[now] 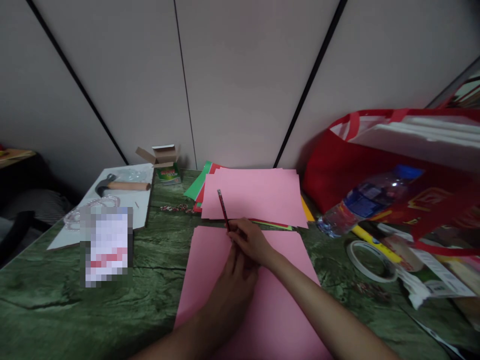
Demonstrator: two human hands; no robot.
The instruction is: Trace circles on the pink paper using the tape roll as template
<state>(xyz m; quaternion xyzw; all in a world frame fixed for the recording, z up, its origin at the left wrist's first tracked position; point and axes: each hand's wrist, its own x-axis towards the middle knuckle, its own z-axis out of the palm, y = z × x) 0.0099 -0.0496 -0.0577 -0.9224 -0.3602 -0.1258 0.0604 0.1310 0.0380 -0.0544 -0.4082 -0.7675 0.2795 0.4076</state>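
Observation:
A dark pencil with a reddish barrel is held by my right hand, its upper end leaning up and to the left. The pencil's lower tip is hidden behind my fingers. Under both hands lies a sheet of pink paper on the table. My left hand rests on this sheet just below the right one, fingers stretched forward, their tips close to the right hand's fingers. Beyond them is a stack of pink paper, with green, red and orange sheets poking out at its edges.
To the left, a hammer lies on a white board, near a blurred-out packet. An opened small box stands by the wall. A red bag, a plastic bottle and a tape roll occupy the right side.

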